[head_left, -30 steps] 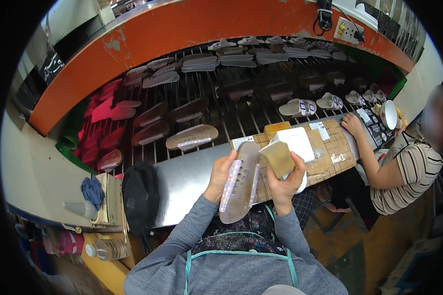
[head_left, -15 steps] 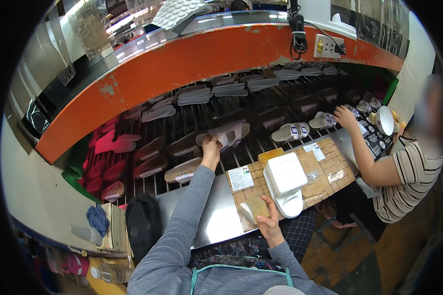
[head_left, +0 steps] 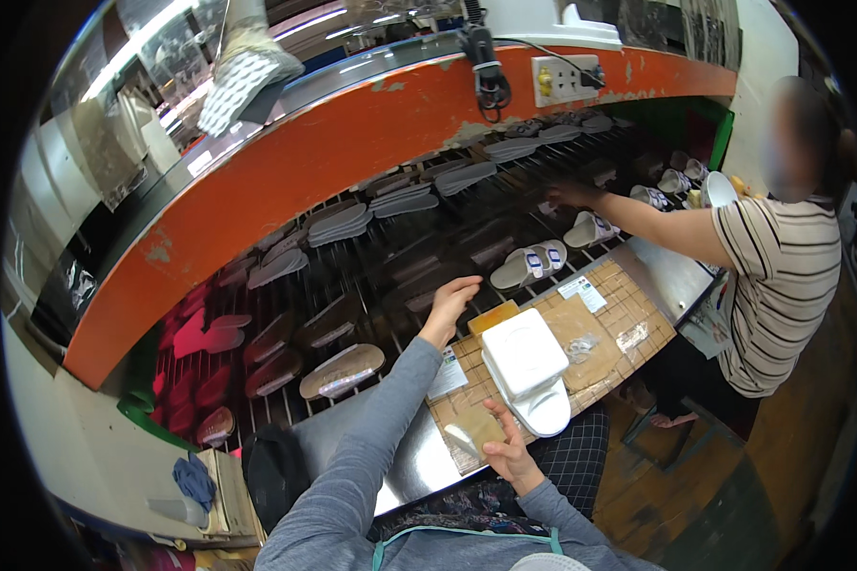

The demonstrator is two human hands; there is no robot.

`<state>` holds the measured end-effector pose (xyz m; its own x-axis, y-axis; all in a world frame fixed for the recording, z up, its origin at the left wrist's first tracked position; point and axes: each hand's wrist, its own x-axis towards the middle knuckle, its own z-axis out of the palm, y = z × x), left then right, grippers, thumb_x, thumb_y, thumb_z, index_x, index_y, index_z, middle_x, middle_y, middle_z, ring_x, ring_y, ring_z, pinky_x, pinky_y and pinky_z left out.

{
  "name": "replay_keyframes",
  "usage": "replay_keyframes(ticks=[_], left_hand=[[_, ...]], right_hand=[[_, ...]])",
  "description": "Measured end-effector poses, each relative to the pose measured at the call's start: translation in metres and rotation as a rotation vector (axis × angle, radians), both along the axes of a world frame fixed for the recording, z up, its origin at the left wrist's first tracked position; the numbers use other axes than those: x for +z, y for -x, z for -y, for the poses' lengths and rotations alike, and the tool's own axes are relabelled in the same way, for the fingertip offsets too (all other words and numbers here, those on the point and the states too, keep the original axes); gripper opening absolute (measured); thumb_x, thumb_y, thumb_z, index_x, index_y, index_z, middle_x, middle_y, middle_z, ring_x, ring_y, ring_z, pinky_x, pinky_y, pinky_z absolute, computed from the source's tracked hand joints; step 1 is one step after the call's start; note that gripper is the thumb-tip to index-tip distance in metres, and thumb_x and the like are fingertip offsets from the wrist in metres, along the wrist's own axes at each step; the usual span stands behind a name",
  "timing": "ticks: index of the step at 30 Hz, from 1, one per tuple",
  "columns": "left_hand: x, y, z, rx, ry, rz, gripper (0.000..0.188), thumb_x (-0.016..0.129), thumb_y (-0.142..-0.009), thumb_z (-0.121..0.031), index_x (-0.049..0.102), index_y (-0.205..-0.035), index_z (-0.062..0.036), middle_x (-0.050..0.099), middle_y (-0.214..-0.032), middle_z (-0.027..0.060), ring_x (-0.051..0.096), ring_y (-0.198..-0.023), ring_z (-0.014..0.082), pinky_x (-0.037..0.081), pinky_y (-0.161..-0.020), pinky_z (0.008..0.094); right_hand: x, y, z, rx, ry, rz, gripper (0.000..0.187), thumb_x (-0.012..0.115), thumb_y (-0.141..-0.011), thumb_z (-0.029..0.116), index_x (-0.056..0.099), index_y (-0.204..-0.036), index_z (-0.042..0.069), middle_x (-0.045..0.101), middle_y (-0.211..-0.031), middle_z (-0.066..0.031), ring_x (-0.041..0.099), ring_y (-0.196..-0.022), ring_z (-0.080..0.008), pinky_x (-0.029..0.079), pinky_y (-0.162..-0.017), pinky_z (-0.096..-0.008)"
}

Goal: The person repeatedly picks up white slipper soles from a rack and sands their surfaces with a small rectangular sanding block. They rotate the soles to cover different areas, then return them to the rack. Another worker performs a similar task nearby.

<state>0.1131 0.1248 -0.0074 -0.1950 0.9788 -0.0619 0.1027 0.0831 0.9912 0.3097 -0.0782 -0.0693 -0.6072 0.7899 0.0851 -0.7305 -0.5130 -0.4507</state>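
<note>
While the left hand [head_left: 450, 303] hovers open, the right hand [head_left: 508, 443] half hides a pale pad [head_left: 470, 434], grip unclear.

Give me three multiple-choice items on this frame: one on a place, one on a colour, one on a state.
1. Where is the left hand?
A. stretched out over the slatted rack
B. on the white box
C. in the lap

2. What colour is the long curved hood above the rack?
A. blue
B. orange
C. yellow

3. How is the right hand?
A. closed in a fist
B. gripping a slipper
C. open, fingers spread beside the white box

Key: 1 A, the arm reaches forward past the board; 2 B, its painted face is orange; 3 C, nothing is clasped in it.
</note>
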Motion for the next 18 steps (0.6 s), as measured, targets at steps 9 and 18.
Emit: replay_keyframes(ticks=[9, 18], left_hand=[[-0.026, -0.032, -0.094, 0.083, 0.037, -1.030, 0.050, 0.069, -0.070, -0.020, 0.063, -0.120, -0.0217, 0.048, -0.137, 0.0143, 0.031, -0.133, 0.0419, 0.025, -0.107, 0.0621], [-0.015, 0.019, -0.095, -0.255, -0.056, -1.321, 0.073, 0.072, -0.073, -0.036, 0.044, -0.139, -0.0248, 0.045, -0.143, 0.0134, 0.027, -0.137, 0.0381, 0.015, -0.110, 0.0626]], right_hand=[[-0.003, -0.005, -0.002, 0.056, -0.018, 0.009, 0.085, 0.070, -0.071, -0.004, 0.028, -0.144, 0.012, 0.048, -0.131, -0.0146, 0.048, -0.122, -0.0241, 0.040, -0.103, -0.0350], [0.000, -0.004, -0.003, 0.077, -0.018, 0.038, 0.087, 0.068, -0.069, -0.005, 0.028, -0.145, 0.012, 0.049, -0.130, -0.0147, 0.048, -0.123, -0.0262, 0.037, -0.106, -0.0372]])
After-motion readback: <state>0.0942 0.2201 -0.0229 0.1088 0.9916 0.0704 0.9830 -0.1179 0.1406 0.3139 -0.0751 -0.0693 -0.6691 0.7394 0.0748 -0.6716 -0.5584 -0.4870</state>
